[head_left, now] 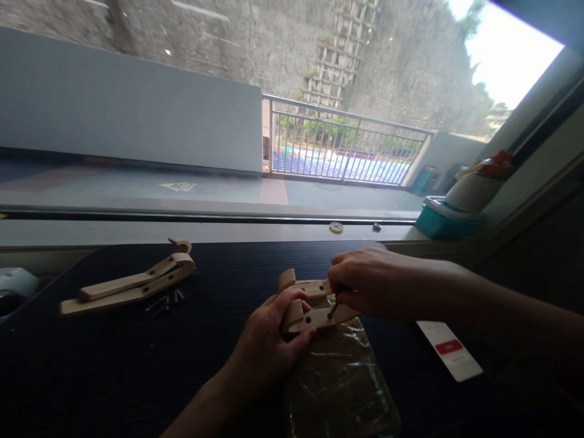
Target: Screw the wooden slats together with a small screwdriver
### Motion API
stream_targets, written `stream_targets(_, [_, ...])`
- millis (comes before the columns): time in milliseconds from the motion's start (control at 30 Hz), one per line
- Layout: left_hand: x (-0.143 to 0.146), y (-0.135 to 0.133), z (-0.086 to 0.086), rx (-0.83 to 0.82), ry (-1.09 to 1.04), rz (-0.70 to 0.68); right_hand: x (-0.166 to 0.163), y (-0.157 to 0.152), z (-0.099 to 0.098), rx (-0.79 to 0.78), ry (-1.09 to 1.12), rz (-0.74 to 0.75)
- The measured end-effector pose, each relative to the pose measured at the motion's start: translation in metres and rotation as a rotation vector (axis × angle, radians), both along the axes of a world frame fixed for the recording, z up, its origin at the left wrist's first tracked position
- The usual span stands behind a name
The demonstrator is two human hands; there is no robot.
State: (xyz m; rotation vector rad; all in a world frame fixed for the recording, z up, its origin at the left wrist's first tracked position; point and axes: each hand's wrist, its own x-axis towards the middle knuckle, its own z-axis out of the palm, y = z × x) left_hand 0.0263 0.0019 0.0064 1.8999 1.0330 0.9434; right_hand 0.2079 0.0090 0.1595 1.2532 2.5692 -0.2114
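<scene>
My left hand (pixel 269 337) is closed around the curved end of a pair of light wooden pieces (pixel 314 310) lying on the black table (pixel 91 365). My right hand (pixel 378 283) reaches in from the right and pinches a small dark screw (pixel 334 310) at a hole in the near wooden piece. The pieces rest partly on a clear plastic bag (pixel 337 377) that holds small parts.
Another pair of long wooden pieces (pixel 132 283) lies at the left, with a few loose dark screws (pixel 164 302) beside it. A white card with a red label (pixel 449 350) lies at the right. A teal and white object (pixel 456 210) stands on the window sill.
</scene>
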Motion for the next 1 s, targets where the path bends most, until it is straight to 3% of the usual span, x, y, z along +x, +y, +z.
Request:
stream_targets(133, [0.001, 0.001, -0.003, 0.029, 0.02, 0.018, -0.001, 0.003, -0.011, 0.079, -0.025, -0.092])
stream_targets(267, [0.001, 0.001, -0.003, 0.058, 0.032, 0.017, -0.001, 0.004, -0.008, 0.153, -0.139, -0.201])
stream_targets(533, [0.0, 0.0, -0.003, 0.059, 0.033, 0.02, 0.007, -0.001, 0.01, 0.061, -0.032, -0.065])
stream_targets(833, [0.002, 0.0, -0.002, 0.043, 0.042, 0.024, 0.009, -0.003, -0.006, 0.082, 0.086, -0.087])
stream_targets(1000, [0.001, 0.001, -0.002, 0.038, 0.041, 0.015, 0.009, -0.003, -0.004, 0.117, 0.038, -0.12])
